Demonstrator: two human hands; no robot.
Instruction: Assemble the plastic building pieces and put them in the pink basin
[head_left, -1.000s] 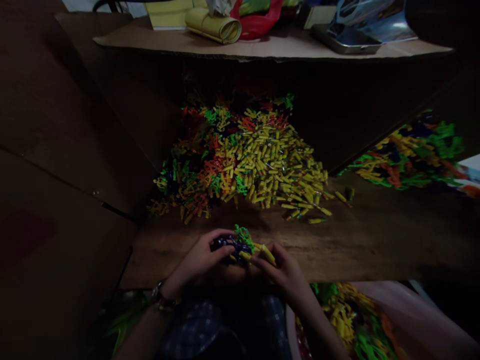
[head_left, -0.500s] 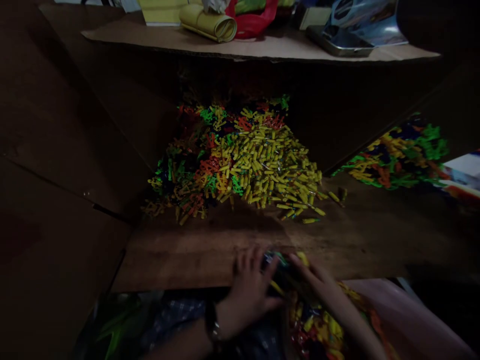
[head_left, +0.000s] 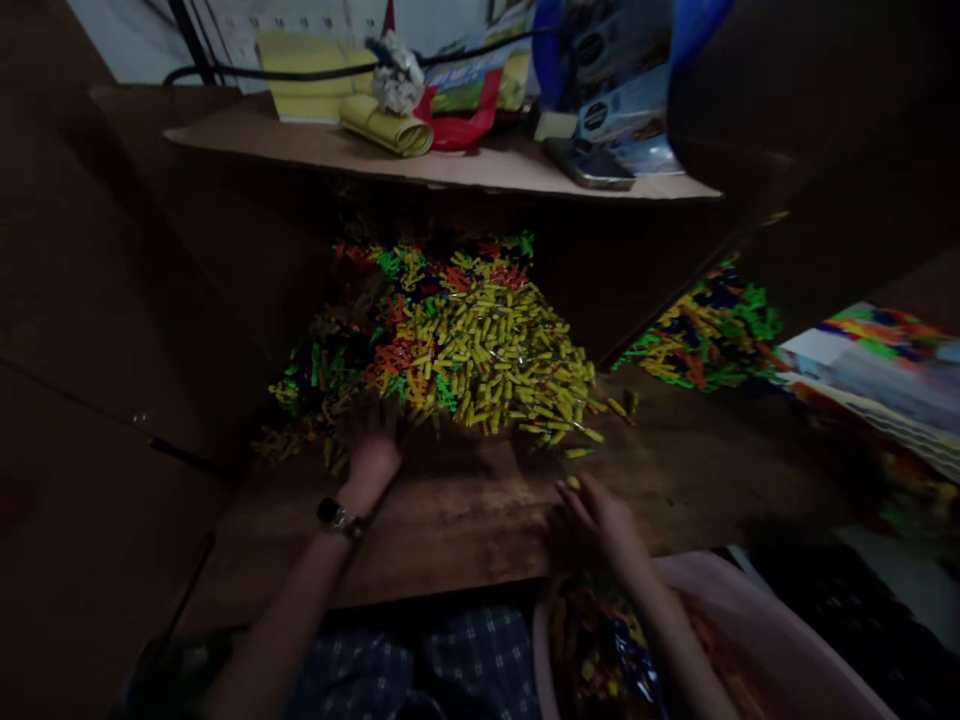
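My left hand (head_left: 373,455), with a watch at the wrist, reaches to the front left edge of a heap of small plastic pieces. Its fingers look stretched out and apart over orange, green and yellow pieces (head_left: 390,358), though the tips are dim. Beside them lies a mound of short yellow tube-shaped pieces (head_left: 502,360). Above the wooden table, my right hand (head_left: 606,512) is closed in a pinch on a small yellow piece (head_left: 574,483). Only the end of that piece shows. A few loose yellow pieces (head_left: 579,453) lie just beyond this hand.
Cardboard walls flank the heap, under a cardboard shelf (head_left: 510,176) bearing a rolled yellow packet (head_left: 386,127), a red bag and a flat metal tin (head_left: 592,165). Another colourful heap (head_left: 705,335) lies right. Below my right arm stands a pink tub (head_left: 544,650) of pieces.
My hands were close together over the tub's edge around a dark bundle. Now they are apart: the left has moved forward and left to the heap, the right forward over the table. The bundle is gone from them.
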